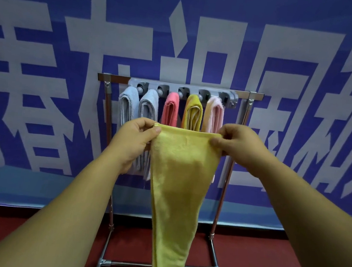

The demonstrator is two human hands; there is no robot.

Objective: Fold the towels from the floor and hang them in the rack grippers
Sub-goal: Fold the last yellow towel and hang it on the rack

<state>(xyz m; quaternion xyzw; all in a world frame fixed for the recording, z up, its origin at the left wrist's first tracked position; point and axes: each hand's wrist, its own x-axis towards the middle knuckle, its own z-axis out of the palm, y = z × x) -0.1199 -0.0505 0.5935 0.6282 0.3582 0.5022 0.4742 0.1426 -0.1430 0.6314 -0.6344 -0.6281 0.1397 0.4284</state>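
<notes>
1. Both hands grasp the top edge of the yellow towel (177,189). The left hand (137,137) has its fingers (153,131) clenched round the left corner. The right hand (238,145) pinches the right corner, thumb on the near face. The edge runs taut between them.
2. Below the fingers the towel hangs free and narrows downward. Its end leaves the bottom of the view, so I cannot tell whether it touches the red floor (24,243).
3. Beyond and just above the fingers stands the rack (108,102). Its grey gripper strip (182,89) holds five folded towels. From past the left fingers across to the right, these are the light blue towel (127,103), grey towel (149,108), pink towel (170,110), mustard towel (193,113) and pale pink towel (213,115).
4. The yellow towel looks too long and uneven to be a finished fold, so I judge folding is the step in hand.
5. Risks from here:
   - The hanging cloth is limp, so a loose pinch at either corner would let that side drop and the layers skew.
   - Raising the fingers toward the strip could brush the towels hung just behind them and tug one out of its gripper.
   - Only the strip's right end, above the right fingers, may have a free slot. A thick, uneven fold may not seat there and could slide out.
</notes>
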